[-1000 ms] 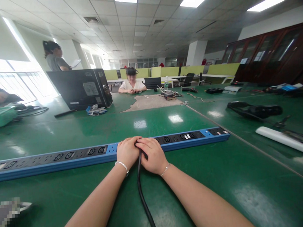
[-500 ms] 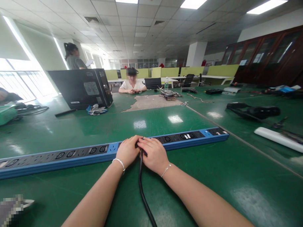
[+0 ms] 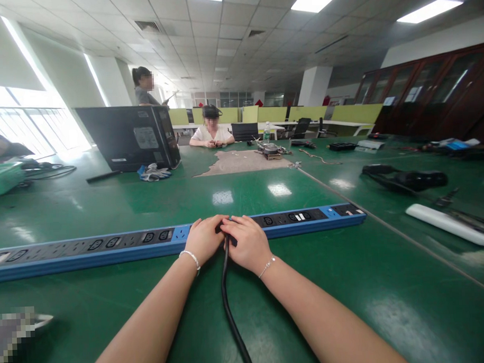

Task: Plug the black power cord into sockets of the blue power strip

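expect springiness from the black cable [image 3: 227, 298], best pinched near its hidden end by the blue power strip [image 3: 133, 241], under left hand [image 3: 203, 238] and right hand [image 3: 249, 245], with fingers together, cannot tell how clamped.

The bench [image 3: 108, 204] has a glossy green top that fills the lower frame, with a seam slanting down the right side and a ragged pale patch at upper centre. A long blue and black power strip [image 3: 125, 250] lies across it from the left edge to right of centre. A black cable [image 3: 229, 309] runs over it to the bottom edge. At upper left are a green basket [image 3: 3, 178], loose wires [image 3: 53, 171], a black case [image 3: 123, 138], a dark bar [image 3: 103, 176] and gloves [image 3: 153, 173]. A round device [image 3: 269, 149] sits by the patch. At right lie a black object [image 3: 414, 179] and a white bar [image 3: 450, 224].
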The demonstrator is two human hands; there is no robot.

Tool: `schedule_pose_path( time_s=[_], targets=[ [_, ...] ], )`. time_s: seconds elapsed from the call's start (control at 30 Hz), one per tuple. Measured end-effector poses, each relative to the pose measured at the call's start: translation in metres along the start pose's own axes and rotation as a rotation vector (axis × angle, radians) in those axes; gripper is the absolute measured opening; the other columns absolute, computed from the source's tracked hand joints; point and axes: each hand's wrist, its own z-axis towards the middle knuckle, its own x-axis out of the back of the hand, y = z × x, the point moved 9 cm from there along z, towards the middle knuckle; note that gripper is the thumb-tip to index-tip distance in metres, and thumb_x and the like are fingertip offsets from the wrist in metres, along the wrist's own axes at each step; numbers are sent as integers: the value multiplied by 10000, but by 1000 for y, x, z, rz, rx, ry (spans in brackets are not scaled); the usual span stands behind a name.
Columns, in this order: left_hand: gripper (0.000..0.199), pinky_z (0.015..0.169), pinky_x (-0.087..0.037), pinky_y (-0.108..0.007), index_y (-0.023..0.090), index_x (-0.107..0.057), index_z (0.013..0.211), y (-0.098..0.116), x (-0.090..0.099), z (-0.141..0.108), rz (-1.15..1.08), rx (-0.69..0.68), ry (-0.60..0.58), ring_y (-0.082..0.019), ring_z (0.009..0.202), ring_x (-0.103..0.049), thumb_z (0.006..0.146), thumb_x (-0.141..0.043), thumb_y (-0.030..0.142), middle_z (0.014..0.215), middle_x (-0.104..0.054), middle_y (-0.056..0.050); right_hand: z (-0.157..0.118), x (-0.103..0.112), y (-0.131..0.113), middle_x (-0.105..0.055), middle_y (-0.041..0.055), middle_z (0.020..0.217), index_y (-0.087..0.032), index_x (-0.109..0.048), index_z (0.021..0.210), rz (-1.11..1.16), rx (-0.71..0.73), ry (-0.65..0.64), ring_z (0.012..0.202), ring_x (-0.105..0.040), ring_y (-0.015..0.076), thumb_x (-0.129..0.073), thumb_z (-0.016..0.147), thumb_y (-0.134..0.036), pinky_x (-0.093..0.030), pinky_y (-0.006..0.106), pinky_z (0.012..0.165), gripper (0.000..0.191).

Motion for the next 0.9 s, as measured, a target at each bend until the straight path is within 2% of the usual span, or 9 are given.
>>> schedule_pose_path(
  time_s=[0.23,0.37,0.5,0.57,0.7,0.9],
  targets=[
    [386,1030,-285,-438,346,-532,1120,0,1,0,-4,-13,-2,-170,1021,-582,758,-445,242,1121,-646,45,-3,2,-6,-603,30,1192,-192,-629,1072,2,72,21,1132,-511,186,-498,739,-166,-298,360,1033,359],
    [402,1043,-273,-444,359,-532,1126,-3,-1,1,-3,18,-3,-168,1036,-578,762,-431,225,1145,-635,53,-2,1,0,-615,2,1175,-224,-629,1071,5,13,32,1124,-512,194,-518,734,-174,-315,381,1022,359],
    [397,1037,-291,-435,351,-542,1119,-1,-1,1,10,4,2,-173,1071,-560,761,-437,215,1170,-622,46,-3,-3,6,-592,-7,1209,-239,-609,1099,60,10,40,1106,-520,161,-493,780,-188,-373,335,978,344],
    [371,1010,-328,-421,329,-550,1111,1,0,1,39,-25,13,-182,1058,-567,772,-438,229,1148,-635,28,-3,-7,8,-567,-4,1242,-243,-587,1135,74,35,30,1124,-507,151,-478,807,-205,-380,325,975,348],
    [336,915,-416,-320,279,-560,1110,2,3,4,78,-133,-15,-176,1018,-586,795,-443,277,1119,-648,-7,-3,-13,16,-519,6,1297,-243,-536,1210,34,30,10,1186,-459,185,-493,823,-256,-371,360,991,390],
    [353,912,-413,-284,260,-562,1114,-2,0,6,43,-292,-130,-176,1053,-562,792,-482,377,1176,-614,-10,-1,-11,15,-582,32,1220,-222,-585,1144,34,10,48,1131,-506,191,-516,833,-310,-386,361,979,331]
  ],
)
